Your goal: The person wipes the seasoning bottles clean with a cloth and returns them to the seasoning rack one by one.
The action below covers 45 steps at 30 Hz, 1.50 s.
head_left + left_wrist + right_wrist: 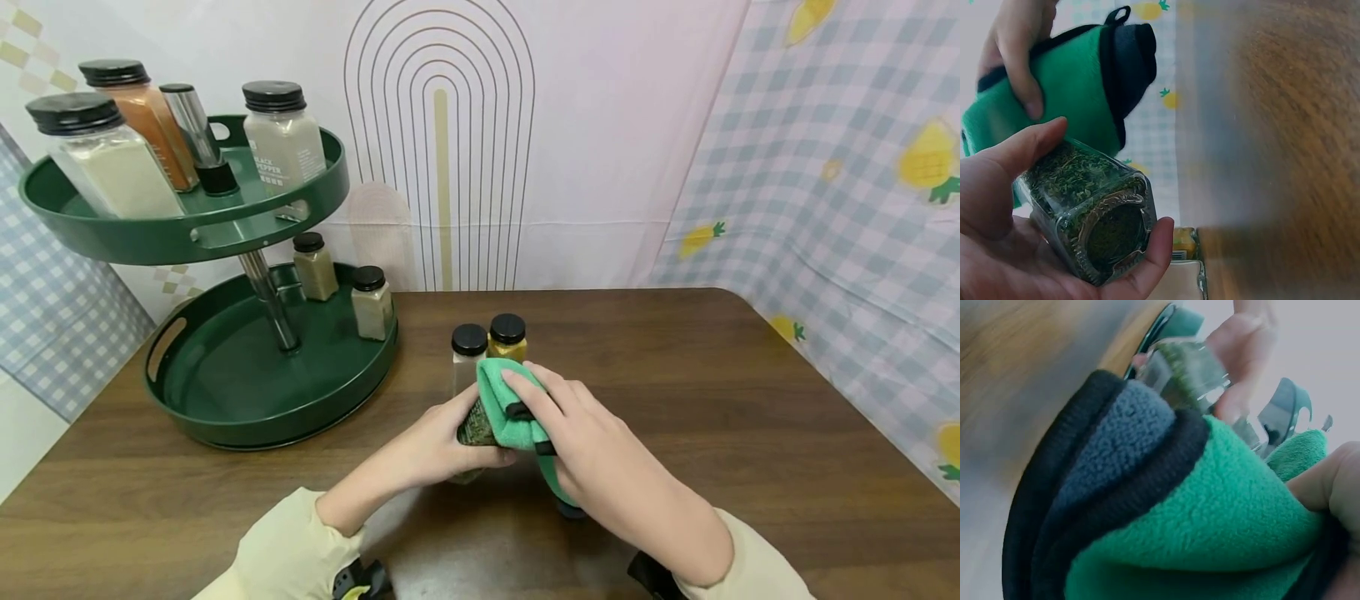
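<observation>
My left hand (427, 450) grips a square glass jar of dried green herbs (1088, 194), thumb along one side and fingers beneath. The jar lies tilted, its round-marked base facing the left wrist view. In my right hand (603, 442) is a folded green cloth (510, 408) with black edging and a grey-blue reverse, held over the jar's other end. That end is hidden by the cloth in the head view. Just beyond the hands stand a pale-filled jar (468, 367) and a yellow-filled jar (507, 336), both black-lidded.
A two-tier green rack stands at left. Its upper tray (150, 242) carries a pale jar (123, 171), an orange jar (153, 125) and a black pepper jar (285, 150); its lower tray (262, 425) holds two small jars. Patterned curtains (622, 125) hang behind the wooden table (750, 417).
</observation>
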Each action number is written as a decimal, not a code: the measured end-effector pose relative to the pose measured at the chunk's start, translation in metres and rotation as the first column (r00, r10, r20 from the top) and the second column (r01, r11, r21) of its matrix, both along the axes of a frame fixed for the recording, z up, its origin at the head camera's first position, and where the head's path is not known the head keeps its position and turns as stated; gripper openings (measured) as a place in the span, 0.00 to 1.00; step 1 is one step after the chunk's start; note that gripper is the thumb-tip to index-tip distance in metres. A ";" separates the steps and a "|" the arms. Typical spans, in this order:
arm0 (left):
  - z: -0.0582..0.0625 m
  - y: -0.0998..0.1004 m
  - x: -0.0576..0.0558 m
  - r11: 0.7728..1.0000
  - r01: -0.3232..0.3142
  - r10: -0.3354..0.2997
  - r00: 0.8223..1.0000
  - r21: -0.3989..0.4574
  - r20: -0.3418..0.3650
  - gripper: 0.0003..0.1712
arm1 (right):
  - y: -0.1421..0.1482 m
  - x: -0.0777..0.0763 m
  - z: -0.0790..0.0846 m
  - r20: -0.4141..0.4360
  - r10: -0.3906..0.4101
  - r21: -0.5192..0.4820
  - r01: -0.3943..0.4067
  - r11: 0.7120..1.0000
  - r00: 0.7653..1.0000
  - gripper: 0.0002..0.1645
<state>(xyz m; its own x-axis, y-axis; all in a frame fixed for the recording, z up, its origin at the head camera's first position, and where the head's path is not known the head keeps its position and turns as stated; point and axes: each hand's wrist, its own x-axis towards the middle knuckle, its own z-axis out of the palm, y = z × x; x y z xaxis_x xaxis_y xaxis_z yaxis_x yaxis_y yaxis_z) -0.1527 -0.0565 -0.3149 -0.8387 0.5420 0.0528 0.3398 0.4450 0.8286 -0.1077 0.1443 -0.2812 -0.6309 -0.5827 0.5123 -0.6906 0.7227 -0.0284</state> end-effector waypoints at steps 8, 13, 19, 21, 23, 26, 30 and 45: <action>0.002 0.002 0.003 1.000 -0.002 0.002 0.999 -0.001 0.037 0.29 | 0.011 -0.018 -0.007 0.176 -0.047 -0.032 0.053 0.998 0.983 0.45; 0.002 0.002 0.003 1.000 0.007 -0.007 0.999 -0.001 0.043 0.29 | 0.010 -0.018 -0.008 0.215 -0.077 -0.019 0.083 0.996 0.974 0.44; 0.001 0.001 0.000 1.000 0.006 -0.006 1.000 0.004 0.027 0.35 | 0.001 0.003 0.000 0.057 -0.054 0.012 0.053 0.999 0.997 0.47; 0.001 0.001 0.000 1.000 0.003 -0.003 1.000 -0.003 0.017 0.38 | -0.002 0.009 0.003 0.018 -0.047 0.040 0.046 0.998 0.999 0.49; 0.001 0.001 0.000 1.000 -0.003 0.003 1.000 -0.016 -0.002 0.40 | -0.003 0.013 0.004 -0.004 -0.040 0.062 0.040 0.997 0.999 0.52; 0.001 0.003 0.001 1.000 -0.008 0.008 1.000 -0.023 -0.003 0.41 | -0.002 0.011 0.004 -0.022 -0.027 0.066 0.029 0.997 0.999 0.51; 0.002 0.004 0.003 1.000 -0.012 0.013 0.999 -0.015 0.050 0.38 | 0.004 -0.002 -0.001 0.017 -0.019 0.019 0.019 1.000 1.000 0.46; 0.004 0.000 0.000 0.971 -0.080 0.016 0.961 0.224 0.276 0.32 | 0.040 -0.025 0.018 0.307 -0.222 -0.047 0.248 0.968 0.926 0.34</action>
<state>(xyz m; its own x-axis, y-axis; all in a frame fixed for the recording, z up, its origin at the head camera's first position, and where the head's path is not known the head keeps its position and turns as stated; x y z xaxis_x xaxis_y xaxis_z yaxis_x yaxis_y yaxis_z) -0.1527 -0.0564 -0.3105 -0.8635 0.5008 -0.0604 0.0720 0.2409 0.9679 -0.1323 0.1847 -0.2637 -0.8750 -0.3623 0.3212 -0.4519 0.8492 -0.2731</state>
